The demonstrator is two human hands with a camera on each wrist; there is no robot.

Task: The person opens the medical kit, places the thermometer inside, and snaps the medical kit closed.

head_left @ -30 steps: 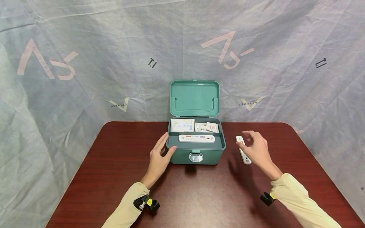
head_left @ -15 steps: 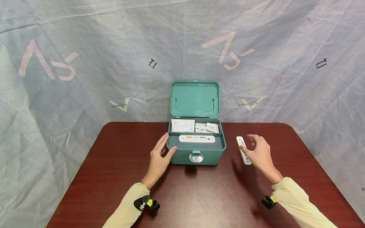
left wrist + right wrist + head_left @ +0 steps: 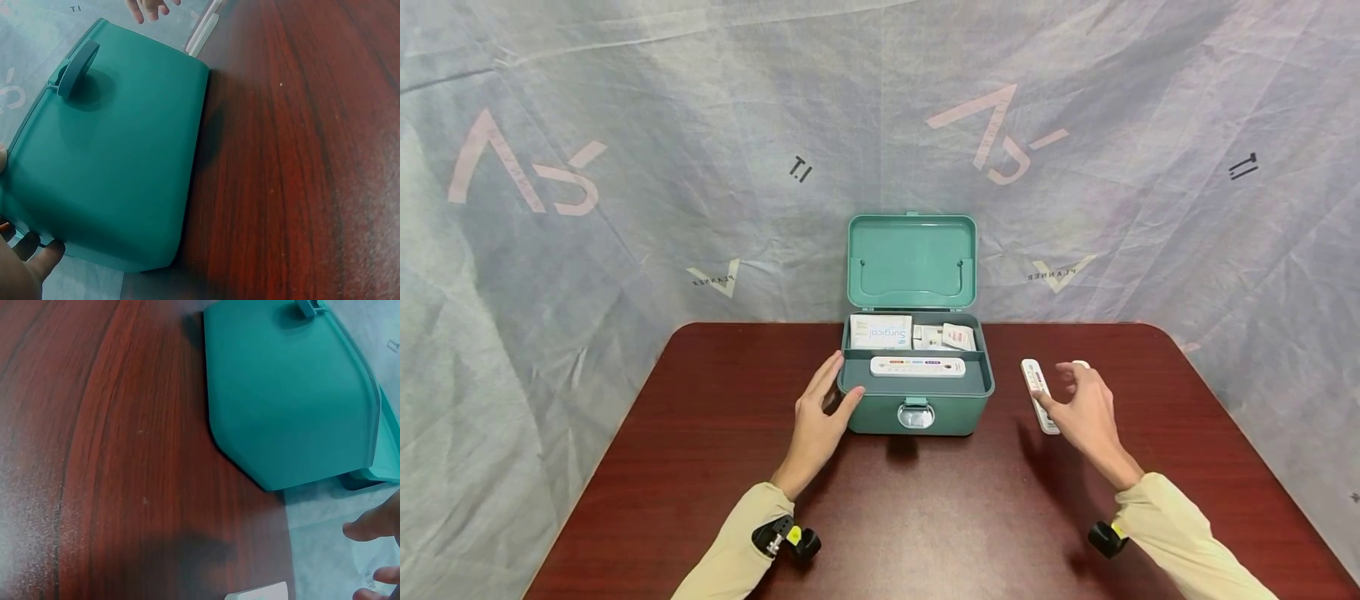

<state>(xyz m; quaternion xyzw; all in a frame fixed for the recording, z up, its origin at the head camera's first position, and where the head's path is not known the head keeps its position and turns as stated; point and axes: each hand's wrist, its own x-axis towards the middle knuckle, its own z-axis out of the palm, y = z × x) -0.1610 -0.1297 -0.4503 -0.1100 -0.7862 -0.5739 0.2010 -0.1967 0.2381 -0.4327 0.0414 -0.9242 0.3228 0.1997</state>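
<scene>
A teal first-aid box (image 3: 880, 414) stands at the back of the table with its lid (image 3: 913, 260) raised. Against its left side and front-left corner rests my left hand (image 3: 816, 433), thumb near the front rim. A white strip with coloured marks, like a thermometer (image 3: 917, 367), lies in the box's front section. Right of the box, my right hand (image 3: 1086, 417) hovers with loosely bent fingers and nothing visible between them. Beneath its thumb lies a similar white thermometer (image 3: 1032, 379) on the table. Behind its fingers shows the end of another white strip (image 3: 1080, 364), mostly hidden.
In the box's back section sit a packet printed "Surgical" (image 3: 880, 331) and small white packets (image 3: 957, 335). A metal latch (image 3: 916, 414) hangs on the front. The dark red table (image 3: 940, 517) meets a grey cloth backdrop (image 3: 700, 167) behind and at both sides.
My right hand has drifted slightly right and down, away from the nearer white thermometer. The end of another strip now shows past its fingers. My left hand and the box have stayed still.
</scene>
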